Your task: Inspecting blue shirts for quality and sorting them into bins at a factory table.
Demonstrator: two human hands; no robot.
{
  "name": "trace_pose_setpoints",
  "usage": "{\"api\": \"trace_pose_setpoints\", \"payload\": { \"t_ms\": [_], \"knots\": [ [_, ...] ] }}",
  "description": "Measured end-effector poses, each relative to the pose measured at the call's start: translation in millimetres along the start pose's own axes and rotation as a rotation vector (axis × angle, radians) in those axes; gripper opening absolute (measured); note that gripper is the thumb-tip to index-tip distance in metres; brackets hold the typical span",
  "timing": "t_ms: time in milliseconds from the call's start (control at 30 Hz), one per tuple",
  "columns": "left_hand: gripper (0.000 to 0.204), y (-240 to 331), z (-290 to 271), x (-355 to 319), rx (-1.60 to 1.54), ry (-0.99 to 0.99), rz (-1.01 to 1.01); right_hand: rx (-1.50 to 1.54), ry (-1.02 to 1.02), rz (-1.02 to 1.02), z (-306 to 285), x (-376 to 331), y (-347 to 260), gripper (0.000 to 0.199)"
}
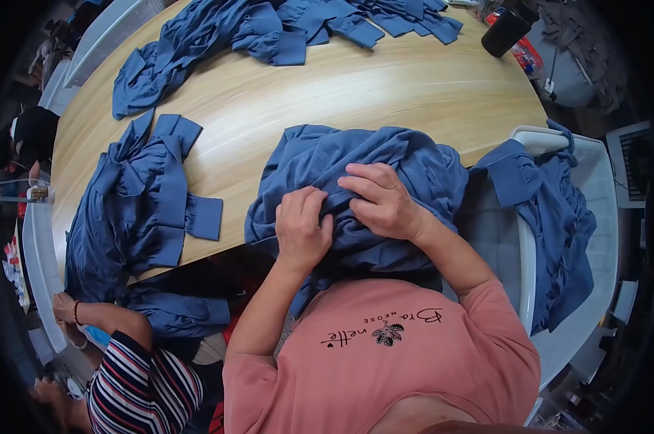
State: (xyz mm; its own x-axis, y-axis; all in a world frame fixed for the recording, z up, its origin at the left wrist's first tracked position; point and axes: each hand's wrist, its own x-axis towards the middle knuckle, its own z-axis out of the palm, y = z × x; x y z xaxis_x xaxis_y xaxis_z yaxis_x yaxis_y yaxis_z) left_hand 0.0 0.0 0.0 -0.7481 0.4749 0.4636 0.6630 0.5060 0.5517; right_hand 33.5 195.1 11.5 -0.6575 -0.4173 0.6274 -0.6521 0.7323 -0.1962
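A crumpled blue garment (370,155) lies bunched at the table's near edge, directly in front of me, its lower folds hanging toward my lap. My left hand (302,228) is closed on its cloth, fingers bent and thumb on the right side. Just to the right and slightly farther, my right hand (385,202) grips the same garment with curled fingers. The fingertips of both hands are close together but apart. Whatever lies under the fingers is hidden by the folds.
More blue garments with gathered cuffs form a left pile (135,195) and a far pile (262,32) on the wooden table (385,79). A white bin (609,181) at right has blue garments over its rim. A black bottle (510,30) stands far right. A co-worker's hand (65,309) is at lower left.
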Motion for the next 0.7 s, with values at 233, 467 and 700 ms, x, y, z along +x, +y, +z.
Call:
{"api": "trace_pose_setpoints", "payload": {
  "t_ms": [233, 467, 700],
  "knots": [
    [0.025, 2.3, 4.9, 9.3, -0.011, 0.080, 0.050, 0.019, 0.045, -0.031, 2.1, 2.0, -1.2, 0.011],
    [0.008, -3.9, -2.8, 18.8, -0.610, -0.183, -0.422, 0.109, 0.115, -0.100, 3.2, -1.0, -3.4, 0.020],
    [0.007, -6.4, -1.3, 22.0, -0.790, -0.325, -0.545, 0.079, 0.189, -0.056, 11.4, -2.5, -5.3, 0.022]
  ]
}}
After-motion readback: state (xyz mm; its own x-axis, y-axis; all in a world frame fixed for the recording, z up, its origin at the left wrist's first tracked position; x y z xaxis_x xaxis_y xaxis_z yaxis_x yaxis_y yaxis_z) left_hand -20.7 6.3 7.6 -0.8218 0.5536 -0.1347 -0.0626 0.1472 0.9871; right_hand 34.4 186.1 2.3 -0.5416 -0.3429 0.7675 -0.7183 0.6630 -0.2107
